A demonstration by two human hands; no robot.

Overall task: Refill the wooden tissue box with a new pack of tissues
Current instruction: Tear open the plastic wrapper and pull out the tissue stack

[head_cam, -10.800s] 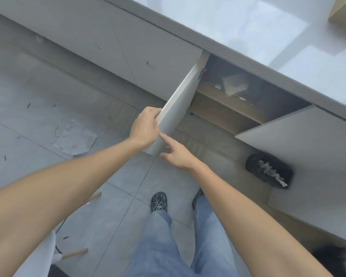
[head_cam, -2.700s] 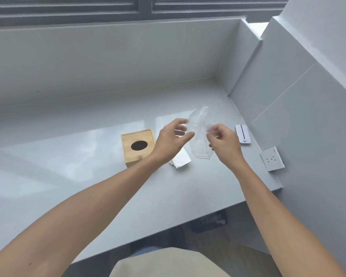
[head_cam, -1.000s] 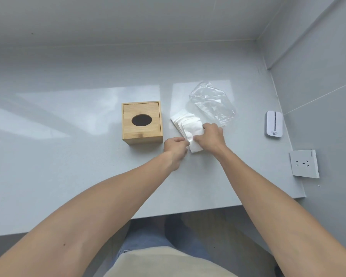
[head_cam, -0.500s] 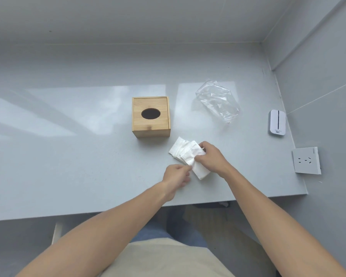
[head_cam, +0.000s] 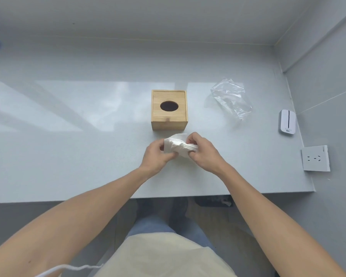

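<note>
A square wooden tissue box [head_cam: 169, 118] with a dark oval hole in its lid stands in the middle of the grey counter. Just in front of it, a white stack of tissues [head_cam: 177, 145] is held between both hands, slightly above the counter. My left hand [head_cam: 157, 155] grips its left end. My right hand [head_cam: 203, 151] grips its right end with the fingers curled over the top. The empty clear plastic wrapper [head_cam: 231, 97] lies crumpled to the right of the box.
A small white device [head_cam: 287, 121] lies near the right wall. A white wall socket [head_cam: 315, 157] sits on the right wall, low by the counter. The counter's front edge [head_cam: 108, 199] runs below my forearms. Walls close the back and right sides.
The stack of tissues has come up off the counter and is now gripped by both hands at its ends, close in front of the box. The wrapper lies unmoved.
</note>
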